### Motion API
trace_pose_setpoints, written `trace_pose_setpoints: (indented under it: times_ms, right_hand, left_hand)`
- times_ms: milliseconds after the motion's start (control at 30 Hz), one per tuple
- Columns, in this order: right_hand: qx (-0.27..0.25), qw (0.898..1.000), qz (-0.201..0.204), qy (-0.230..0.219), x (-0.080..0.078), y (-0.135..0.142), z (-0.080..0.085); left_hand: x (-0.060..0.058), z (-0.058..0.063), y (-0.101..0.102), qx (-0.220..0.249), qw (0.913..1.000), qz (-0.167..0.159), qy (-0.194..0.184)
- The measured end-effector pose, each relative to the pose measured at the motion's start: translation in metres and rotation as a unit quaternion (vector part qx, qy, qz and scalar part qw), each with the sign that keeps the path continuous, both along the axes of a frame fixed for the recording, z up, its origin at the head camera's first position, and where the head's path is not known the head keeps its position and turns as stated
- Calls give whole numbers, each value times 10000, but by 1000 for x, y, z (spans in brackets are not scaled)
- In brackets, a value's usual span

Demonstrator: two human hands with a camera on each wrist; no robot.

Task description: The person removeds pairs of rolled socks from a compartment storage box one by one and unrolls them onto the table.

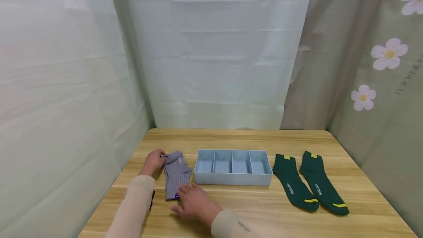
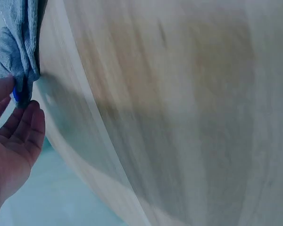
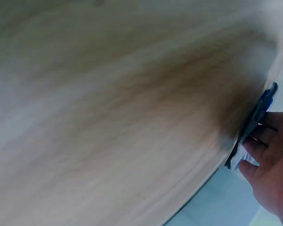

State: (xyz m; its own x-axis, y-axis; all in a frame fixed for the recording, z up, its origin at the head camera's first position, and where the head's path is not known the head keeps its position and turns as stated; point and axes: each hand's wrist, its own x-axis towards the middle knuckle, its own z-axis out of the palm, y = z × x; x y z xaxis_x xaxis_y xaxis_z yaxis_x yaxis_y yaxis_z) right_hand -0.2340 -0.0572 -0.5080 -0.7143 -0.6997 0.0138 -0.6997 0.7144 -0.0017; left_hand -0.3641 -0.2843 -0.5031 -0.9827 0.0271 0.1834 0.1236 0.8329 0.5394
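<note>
A grey ribbed sock (image 1: 178, 175) lies on the wooden table, left of a pale blue box, with a small blue patch at its near end. At the sock's far left corner, my left hand (image 1: 154, 163) pinches the fabric between thumb and fingers. In the left wrist view, the gathered sock (image 2: 20, 52) hangs into that left hand (image 2: 19, 136), a blue spot by the thumb. My right hand (image 1: 195, 202) lies over the sock's near end, its fingers touching the fabric and partly covering it. The right wrist view has the right hand (image 3: 271, 160) with extended fingers against the sock (image 3: 254, 120).
The pale blue box (image 1: 232, 179), split into several compartments, stands mid-table. To its right, two dark green socks (image 1: 292, 181) with yellow marks lie flat side by side. Hanging cloth (image 1: 218, 65) surrounds the wooden table (image 1: 251, 208) at the back and sides.
</note>
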Motion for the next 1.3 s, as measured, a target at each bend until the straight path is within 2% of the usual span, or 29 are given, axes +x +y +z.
trace_pose_setpoints:
  times_ms: [133,200,333,533,867,1133,1300]
  right_hand:
    - [-299,9995,-80,-27,-1,-2,1]
    - [-350,9990,-153,-217,-2,-3,1]
    - [-226,9981,-244,-519,-2,-4,-2]
    - [53,9992,-145,-366,-6,-1,-11]
    - [45,9993,72,-353,-2,4,-15]
    - [-47,9997,162,-204,2,5,-15]
    - [-50,9998,112,-145,2,6,-13]
  left_hand:
    - [4,1,-2,-98,9995,-168,233]
    - [6,2,-3,-136,9991,-299,285]
    - [11,4,-3,-241,9977,-605,180]
    - [8,-2,-1,-492,9959,-749,-132]
    - [6,2,-2,-411,9970,-637,-155]
    - [8,7,-6,-221,9997,105,66]
    - [3,5,-6,-2,9995,-10,302]
